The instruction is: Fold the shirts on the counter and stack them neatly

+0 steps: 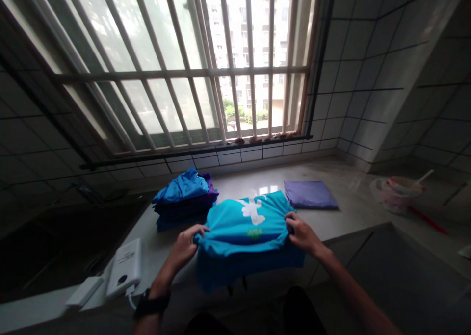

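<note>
Left hand [184, 249] and right hand [301, 234] both closed on opposite side edges of a turquoise T-shirt [243, 232], gripping the fabric. Shirt lies doubled over on the worktop [349, 197], lower part hanging past the front edge. Stack of folded blue and purple clothes [184, 197] just left; folded purple cloth [311, 195] just beyond, right

Along the back edge of the stone counter [353, 197], a stack of blue and purple clothes [184, 200] and a folded purple cloth [311, 195] are being kept; a turquoise T-shirt [245, 227] is being draped over the front edge.
</note>
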`<act>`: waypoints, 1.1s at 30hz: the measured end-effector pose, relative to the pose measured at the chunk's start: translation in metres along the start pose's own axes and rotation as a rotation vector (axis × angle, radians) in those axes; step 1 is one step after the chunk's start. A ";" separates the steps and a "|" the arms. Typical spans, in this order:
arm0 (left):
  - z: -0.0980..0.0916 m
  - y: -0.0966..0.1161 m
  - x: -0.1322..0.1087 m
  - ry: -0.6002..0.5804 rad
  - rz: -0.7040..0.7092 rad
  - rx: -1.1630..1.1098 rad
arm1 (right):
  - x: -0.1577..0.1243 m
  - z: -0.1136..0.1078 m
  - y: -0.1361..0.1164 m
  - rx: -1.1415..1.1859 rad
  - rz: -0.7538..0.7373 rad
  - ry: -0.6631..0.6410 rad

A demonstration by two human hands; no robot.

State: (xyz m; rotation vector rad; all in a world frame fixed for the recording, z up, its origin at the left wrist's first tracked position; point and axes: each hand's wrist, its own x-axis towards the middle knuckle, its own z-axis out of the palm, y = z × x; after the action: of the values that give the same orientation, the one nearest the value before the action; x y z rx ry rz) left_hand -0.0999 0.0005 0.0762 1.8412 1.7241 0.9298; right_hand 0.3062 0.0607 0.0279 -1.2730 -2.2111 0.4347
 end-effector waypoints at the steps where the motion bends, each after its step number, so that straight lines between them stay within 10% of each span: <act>1: 0.005 -0.011 -0.013 -0.075 -0.036 0.024 | -0.017 0.003 0.003 -0.028 0.006 -0.033; 9: 0.025 -0.007 -0.025 0.017 0.019 0.380 | -0.030 -0.007 -0.023 -0.264 0.197 0.196; 17: 0.082 -0.044 -0.026 -0.018 0.116 0.549 | -0.035 0.061 -0.008 -0.374 0.417 0.033; 27: 0.089 -0.068 -0.036 0.045 0.092 0.600 | -0.033 0.070 -0.002 -0.473 0.433 0.064; 33: 0.096 -0.060 -0.018 0.086 0.046 0.666 | 0.023 0.056 0.004 -0.474 0.396 -0.094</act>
State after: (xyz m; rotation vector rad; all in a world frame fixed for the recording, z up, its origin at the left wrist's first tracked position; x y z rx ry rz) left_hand -0.0709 0.0011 -0.0345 2.2673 2.2386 0.4738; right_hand 0.2661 0.0818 -0.0121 -1.9939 -2.2133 0.1111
